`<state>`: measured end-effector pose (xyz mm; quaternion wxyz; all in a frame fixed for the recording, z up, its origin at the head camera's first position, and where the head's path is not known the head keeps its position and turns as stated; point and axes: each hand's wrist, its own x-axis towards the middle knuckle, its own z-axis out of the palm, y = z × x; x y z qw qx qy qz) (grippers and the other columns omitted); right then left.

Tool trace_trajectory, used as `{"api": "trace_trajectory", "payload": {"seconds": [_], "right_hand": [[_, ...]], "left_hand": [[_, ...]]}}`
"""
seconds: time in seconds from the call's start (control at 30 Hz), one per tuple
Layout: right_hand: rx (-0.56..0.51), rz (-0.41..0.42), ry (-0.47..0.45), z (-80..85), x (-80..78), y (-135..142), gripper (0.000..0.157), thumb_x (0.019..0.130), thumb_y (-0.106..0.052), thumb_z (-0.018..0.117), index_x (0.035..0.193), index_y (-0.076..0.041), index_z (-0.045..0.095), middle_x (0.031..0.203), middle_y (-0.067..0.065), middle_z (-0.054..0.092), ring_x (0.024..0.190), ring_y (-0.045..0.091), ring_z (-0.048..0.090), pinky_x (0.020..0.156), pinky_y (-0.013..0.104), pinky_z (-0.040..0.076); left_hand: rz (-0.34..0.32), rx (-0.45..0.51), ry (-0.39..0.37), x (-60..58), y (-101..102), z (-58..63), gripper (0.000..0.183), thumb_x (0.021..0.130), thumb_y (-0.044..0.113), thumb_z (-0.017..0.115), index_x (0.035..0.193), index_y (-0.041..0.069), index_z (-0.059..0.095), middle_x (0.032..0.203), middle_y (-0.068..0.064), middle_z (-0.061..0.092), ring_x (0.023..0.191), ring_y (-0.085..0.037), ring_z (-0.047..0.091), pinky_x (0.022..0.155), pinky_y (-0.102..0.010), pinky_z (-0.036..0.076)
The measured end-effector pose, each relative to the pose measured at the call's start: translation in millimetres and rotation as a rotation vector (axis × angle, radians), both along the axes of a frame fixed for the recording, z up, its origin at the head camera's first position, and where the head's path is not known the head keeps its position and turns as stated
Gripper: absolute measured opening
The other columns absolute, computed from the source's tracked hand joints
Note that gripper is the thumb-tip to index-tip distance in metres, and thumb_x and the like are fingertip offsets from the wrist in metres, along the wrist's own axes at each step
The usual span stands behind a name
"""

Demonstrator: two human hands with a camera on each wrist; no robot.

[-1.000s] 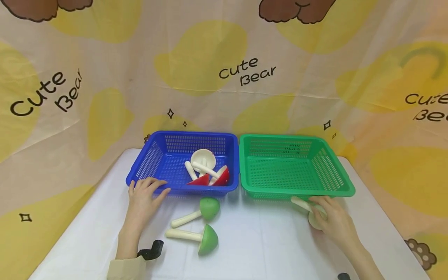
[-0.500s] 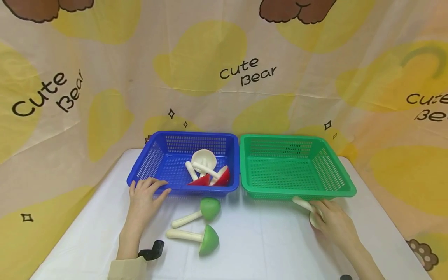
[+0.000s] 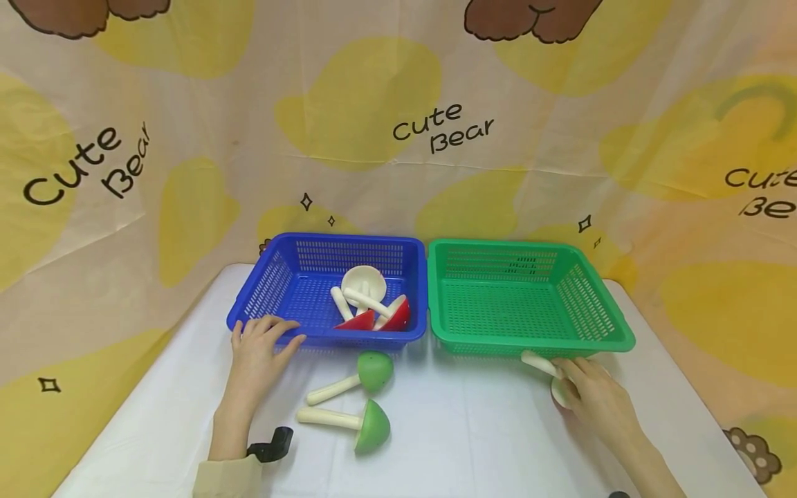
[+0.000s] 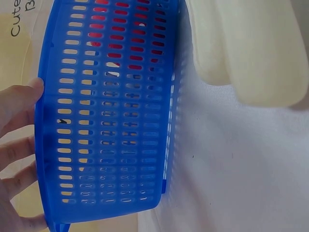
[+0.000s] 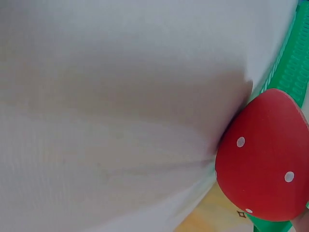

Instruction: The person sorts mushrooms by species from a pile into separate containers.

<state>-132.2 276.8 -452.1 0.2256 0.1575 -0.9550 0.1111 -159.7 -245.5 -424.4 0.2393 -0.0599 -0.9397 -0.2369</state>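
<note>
My right hand (image 3: 599,398) pinches a toy mushroom (image 5: 264,159) just in front of the green basket. Its red cap with white dots fills the right side of the right wrist view. In the head view the pale stem (image 3: 539,363) points left from my fingers, which partly cover the cap. My left hand (image 3: 257,360) rests on the front rim of the blue basket (image 3: 324,341), fingers spread and fingertips on the edge. Inside that basket lie several mushrooms, including red-capped ones (image 3: 395,315). Two green-capped mushrooms (image 3: 376,371) lie on the white cloth between my hands.
The green basket (image 3: 529,344) stands against the blue one's right side, its mesh floor bare. A printed curtain (image 3: 349,104) hangs behind the table (image 3: 473,429). A black wrist mount (image 3: 274,446) sits by my left wrist.
The mushroom in my right hand has turned slightly, and my fingers hide more of its cap. My left hand stays on the blue rim; the baskets have not moved.
</note>
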Motion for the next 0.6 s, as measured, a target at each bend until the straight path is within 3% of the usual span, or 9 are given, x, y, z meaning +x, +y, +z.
{"api": "trace_trajectory", "payload": {"seconds": [0.2, 0.6], "right_hand": [[0.028, 0.023, 0.014, 3.0, 1.3, 0, 0.035, 0.073, 0.0, 0.075, 0.105, -0.012, 0.068, 0.088, -0.003, 0.066, 0.078, 0.016, 0.057, 0.056, 0.033, 0.049], [0.071, 0.126, 0.038, 20.1, 7.2, -13, 0.039, 0.07, -0.001, 0.077, 0.104, -0.02, 0.069, 0.094, -0.009, 0.065, 0.081, 0.012, 0.055, 0.06, 0.03, 0.049]], "left_hand": [[0.0, -0.007, -0.016, -0.8, -1, -1.0, 0.026, 0.085, 0.024, 0.072, 0.106, 0.008, 0.07, 0.105, -0.013, 0.065, 0.11, -0.039, 0.049, 0.108, -0.073, 0.013], [0.01, -0.022, -0.001, -1.6, 0, -1.3, 0.027, 0.084, 0.026, 0.073, 0.105, 0.009, 0.071, 0.104, -0.013, 0.065, 0.108, -0.038, 0.05, 0.108, -0.072, 0.015]]}}
